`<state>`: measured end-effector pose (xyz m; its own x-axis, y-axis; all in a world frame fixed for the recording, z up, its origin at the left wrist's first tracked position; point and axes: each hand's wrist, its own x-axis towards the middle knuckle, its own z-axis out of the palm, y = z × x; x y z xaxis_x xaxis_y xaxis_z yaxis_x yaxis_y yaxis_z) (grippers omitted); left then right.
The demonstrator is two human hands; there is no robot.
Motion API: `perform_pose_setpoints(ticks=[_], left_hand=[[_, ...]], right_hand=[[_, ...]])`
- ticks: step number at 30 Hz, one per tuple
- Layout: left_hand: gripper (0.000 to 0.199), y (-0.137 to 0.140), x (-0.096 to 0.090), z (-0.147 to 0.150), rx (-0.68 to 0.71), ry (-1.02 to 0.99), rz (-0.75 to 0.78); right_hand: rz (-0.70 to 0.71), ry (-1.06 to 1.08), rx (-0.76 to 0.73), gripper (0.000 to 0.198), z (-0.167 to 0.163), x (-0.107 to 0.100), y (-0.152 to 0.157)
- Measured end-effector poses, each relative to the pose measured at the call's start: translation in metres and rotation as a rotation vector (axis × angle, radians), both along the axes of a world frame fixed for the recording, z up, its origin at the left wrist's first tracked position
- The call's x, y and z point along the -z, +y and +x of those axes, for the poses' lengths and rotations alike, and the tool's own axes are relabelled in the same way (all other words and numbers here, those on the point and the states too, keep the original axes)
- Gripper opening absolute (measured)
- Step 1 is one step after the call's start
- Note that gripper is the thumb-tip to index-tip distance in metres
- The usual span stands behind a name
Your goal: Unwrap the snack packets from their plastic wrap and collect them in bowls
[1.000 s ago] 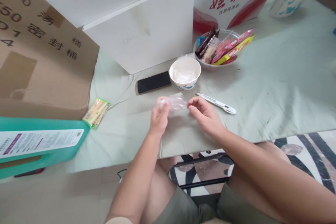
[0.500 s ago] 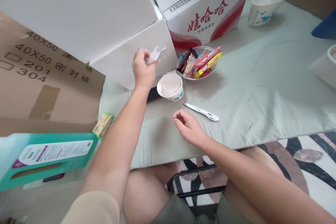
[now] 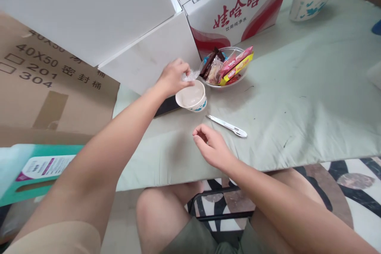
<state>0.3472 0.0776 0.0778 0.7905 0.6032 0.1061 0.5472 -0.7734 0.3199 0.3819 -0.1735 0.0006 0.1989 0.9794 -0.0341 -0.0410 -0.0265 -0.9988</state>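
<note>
My left hand (image 3: 175, 76) pinches a crumpled clear plastic wrapper (image 3: 193, 74) above the back rim of a white paper cup (image 3: 199, 106) with a blue leaf print. Something clear seems to line the inside of the cup. In front of it my right hand (image 3: 212, 146) rests near the table's front edge, fingers loosely curled in with nothing visible in them. A white utility knife (image 3: 227, 126) lies just beyond the right hand. Behind the cup stands a clear plastic bowl (image 3: 232, 84) of wrapped snacks (image 3: 235, 67).
White cartons (image 3: 154, 53) and a red-and-white water carton (image 3: 238, 18) line the back. A dark flat object (image 3: 167, 106) lies partly under my left forearm. Another paper cup (image 3: 312, 6) stands far right. On the left are a brown carton (image 3: 53, 87) and a teal jug (image 3: 18, 184).
My left hand has come down and to the right with the wrapper, from in front of the white carton to the cup's rim. My right hand has hardly moved. The view has shifted slightly.
</note>
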Motion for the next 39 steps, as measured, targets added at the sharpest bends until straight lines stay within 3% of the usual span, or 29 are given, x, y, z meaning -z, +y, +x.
perform_pose_setpoints(ticks=[5, 10, 15, 17, 20, 24, 26, 29, 32, 35, 39], left_hand=[[0.031, -0.016, 0.003, -0.026, 0.067, 0.026, 0.004], [0.018, -0.036, -0.005, -0.038, 0.143, 0.247, -0.095], [0.013, -0.034, -0.004, -0.017, 0.112, 0.42, -0.349], [0.013, -0.03, 0.004, -0.003, 0.057, 0.461, -0.391], [0.029, -0.03, 0.023, 0.019, -0.078, 0.436, -0.469], [0.03, -0.034, 0.034, 0.04, -0.044, 0.555, -0.344], [0.022, -0.031, 0.026, 0.046, 0.009, 0.765, -0.335], [0.003, -0.022, 0.009, 0.051, 0.059, 1.01, -0.443], [0.018, -0.02, 0.001, 0.051, 0.144, 1.027, -0.339], [0.022, -0.028, 0.006, 0.05, 0.186, 0.988, -0.202], [0.009, -0.044, 0.019, 0.048, 0.057, 0.987, -0.284]], right_hand=[[0.031, -0.02, 0.002, 0.006, -0.003, 0.003, -0.002], [0.032, -0.036, -0.004, 0.007, -0.005, 0.005, 0.0], [0.025, -0.062, -0.026, 0.008, -0.011, 0.006, 0.004], [0.023, -0.064, -0.042, 0.007, -0.013, 0.006, 0.005], [0.021, -0.075, -0.054, 0.006, -0.014, 0.007, 0.006], [0.019, -0.091, -0.056, 0.006, -0.009, 0.005, 0.007], [0.007, -0.086, -0.058, 0.006, -0.007, 0.004, 0.008], [-0.014, -0.076, -0.057, 0.006, -0.007, 0.004, 0.009], [-0.012, -0.072, -0.065, 0.006, -0.01, 0.004, 0.009], [-0.002, -0.079, -0.076, 0.006, -0.014, 0.005, 0.009], [0.011, -0.099, -0.083, 0.006, -0.015, 0.006, 0.006]])
